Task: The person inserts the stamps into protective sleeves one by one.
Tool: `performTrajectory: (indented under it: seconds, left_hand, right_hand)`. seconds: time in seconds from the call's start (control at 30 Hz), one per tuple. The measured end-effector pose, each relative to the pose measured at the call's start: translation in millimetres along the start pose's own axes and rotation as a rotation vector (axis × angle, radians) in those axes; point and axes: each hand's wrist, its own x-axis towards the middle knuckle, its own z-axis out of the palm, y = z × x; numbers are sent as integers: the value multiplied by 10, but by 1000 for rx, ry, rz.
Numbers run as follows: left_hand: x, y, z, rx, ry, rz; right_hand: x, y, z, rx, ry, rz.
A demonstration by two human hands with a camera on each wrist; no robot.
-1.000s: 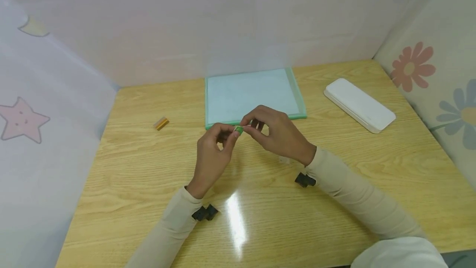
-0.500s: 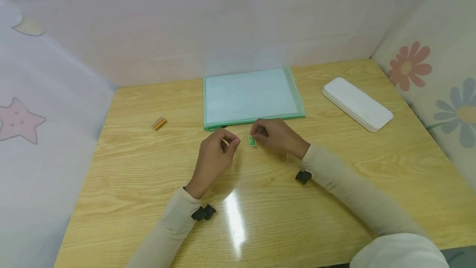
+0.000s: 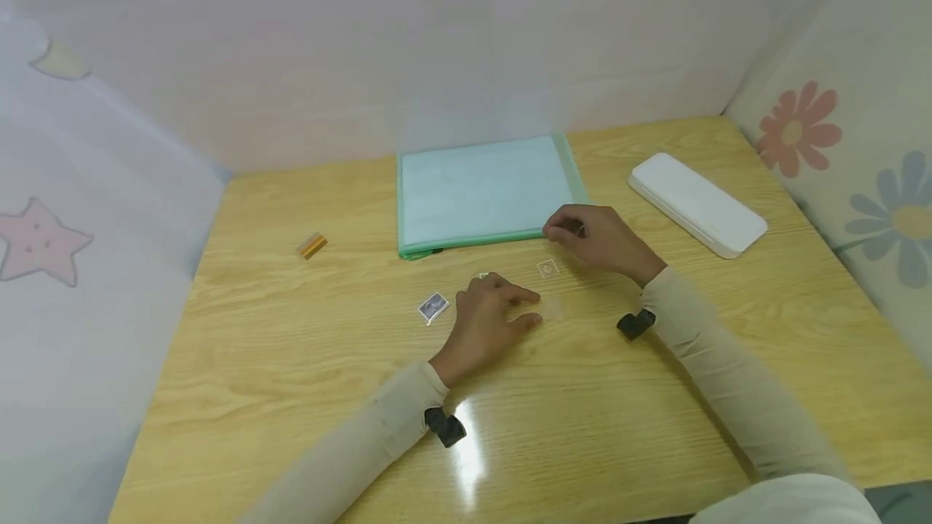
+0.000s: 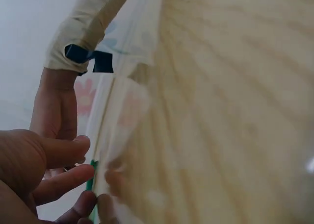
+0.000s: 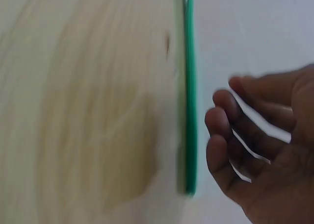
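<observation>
My left hand (image 3: 489, 320) is low over the table, its thumb and index finger spread and pointing right toward a faint clear piece (image 3: 552, 308). Behind its knuckles peeps the edge of a small green stamp-like square (image 3: 484, 275), mostly hidden. To its left lies a dark, white-bordered stamp-like piece (image 3: 433, 307). A pale square piece (image 3: 548, 268) lies between the two hands. By the near right corner of the green-edged folder (image 3: 488, 191) is my right hand (image 3: 604, 239). In the right wrist view its fingers (image 5: 218, 123) are loosely curled, with nothing visible in them.
At the back right of the wooden table (image 3: 277, 395) lies a white oblong case (image 3: 697, 202). A small orange, brown and grey block (image 3: 312, 246) sits at the left. Printed curtains stand along the back and sides.
Both hands first held the green piece together; the right hand then brought it down to the table. Now the left hand has moved right, the right hand right and back, uncovering the other pieces.
</observation>
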Motion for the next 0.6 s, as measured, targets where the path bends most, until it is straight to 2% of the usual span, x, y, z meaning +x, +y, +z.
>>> performTrajectory:
  seconds: [0.13, 0.27, 0.43, 0.6]
  left_hand:
    - [17, 23, 105, 14, 18, -19]
    - [48, 61, 167, 43, 46, -4]
    - [68, 93, 206, 51, 67, 3]
    - [79, 89, 223, 51, 68, 30]
  right_hand:
    - [-65, 230, -21, 30, -125, -33]
    - [-84, 319, 3, 52, -207, -59]
    - [-66, 331, 40, -7, -222, -121]
    - [-79, 310, 67, -40, -209, -129]
